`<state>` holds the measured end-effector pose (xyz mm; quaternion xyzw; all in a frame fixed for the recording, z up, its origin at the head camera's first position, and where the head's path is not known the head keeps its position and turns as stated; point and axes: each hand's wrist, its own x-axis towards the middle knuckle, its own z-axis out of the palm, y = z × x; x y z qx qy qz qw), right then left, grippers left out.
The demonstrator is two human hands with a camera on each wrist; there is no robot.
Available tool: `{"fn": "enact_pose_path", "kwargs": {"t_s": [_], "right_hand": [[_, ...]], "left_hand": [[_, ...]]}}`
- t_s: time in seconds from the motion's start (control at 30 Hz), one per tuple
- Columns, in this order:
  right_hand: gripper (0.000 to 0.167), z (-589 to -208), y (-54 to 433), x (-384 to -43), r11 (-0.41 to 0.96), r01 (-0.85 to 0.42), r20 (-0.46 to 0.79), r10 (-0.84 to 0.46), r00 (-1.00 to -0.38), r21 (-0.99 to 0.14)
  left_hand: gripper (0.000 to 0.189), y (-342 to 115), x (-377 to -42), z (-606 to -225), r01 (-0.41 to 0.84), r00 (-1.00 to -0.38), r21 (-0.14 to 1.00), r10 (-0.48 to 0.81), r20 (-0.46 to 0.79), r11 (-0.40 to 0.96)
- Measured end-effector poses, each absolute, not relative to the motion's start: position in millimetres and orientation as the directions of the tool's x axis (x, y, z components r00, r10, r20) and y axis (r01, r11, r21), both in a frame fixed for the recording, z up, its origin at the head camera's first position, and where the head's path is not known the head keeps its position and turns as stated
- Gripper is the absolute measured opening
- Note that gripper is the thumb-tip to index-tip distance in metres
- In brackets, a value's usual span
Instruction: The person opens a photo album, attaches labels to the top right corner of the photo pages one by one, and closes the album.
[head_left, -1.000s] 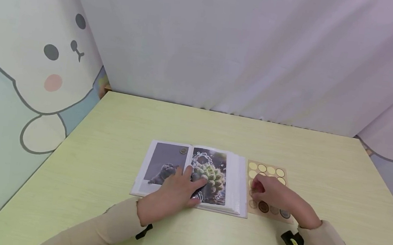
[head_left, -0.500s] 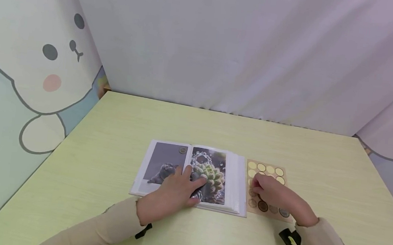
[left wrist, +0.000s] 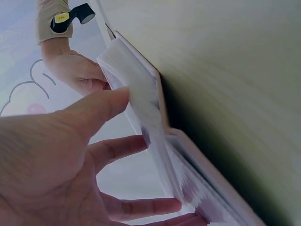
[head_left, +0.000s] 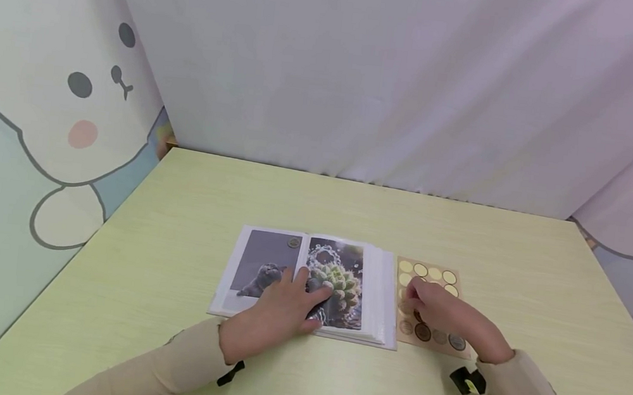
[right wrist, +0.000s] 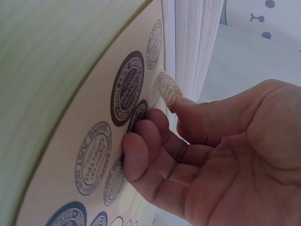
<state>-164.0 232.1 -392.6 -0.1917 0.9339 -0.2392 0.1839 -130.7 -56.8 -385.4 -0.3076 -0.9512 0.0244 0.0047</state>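
An open photo album (head_left: 229, 281) lies on the table, with a cat photo (head_left: 265, 256) on its left page and a succulent photo (head_left: 345, 283) on its right. My left hand (head_left: 280, 308) rests across the fold, fingers spread and pressing both pages flat. Right beside the album is a brown sheet (right wrist: 61, 155) of round stickers. Over it, my right hand (head_left: 445, 308) pinches a small round sticker (right wrist: 168, 88) at the thumb tip. That sticker stands tilted up from the sheet. The other fingertips curl against the sheet and hide some stickers.
A round sticker (head_left: 294, 242) sits in the top corner of the cat photo. The pale wooden table (head_left: 173, 260) extends around the album. Behind it hangs a white curtain (head_left: 327, 84), and a cartoon-printed cloth (head_left: 23, 156) closes off the left.
The right hand's fingertips have closed together and dipped slightly over the sticker sheet. The left hand and the album stay in place.
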Motion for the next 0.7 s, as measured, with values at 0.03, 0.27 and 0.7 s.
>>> {"fn": "enact_pose_path", "kwargs": {"t_s": [0.03, 0.27, 0.7], "right_hand": [[0.009, -392.0, 232.4, -164.0, 0.809, -0.269, -0.254, -0.449, -0.857, -0.522], [0.01, -383.7, 233.6, -165.9, 0.811, -0.268, -0.274, -0.456, -0.847, -0.521], [0.006, -366.6, 220.4, -204.7, 0.784, -0.32, -0.171, -0.469, -0.867, -0.532]], "left_hand": [[0.049, -56.8, -130.6, -385.3, 0.586, -0.81, -0.052, 0.586, -0.008, 0.809], [0.049, -56.6, -130.6, -385.6, 0.584, -0.811, -0.059, 0.584, -0.017, 0.809], [0.046, -56.2, -128.9, -386.5, 0.59, -0.805, -0.06, 0.592, 0.033, 0.805]]}}
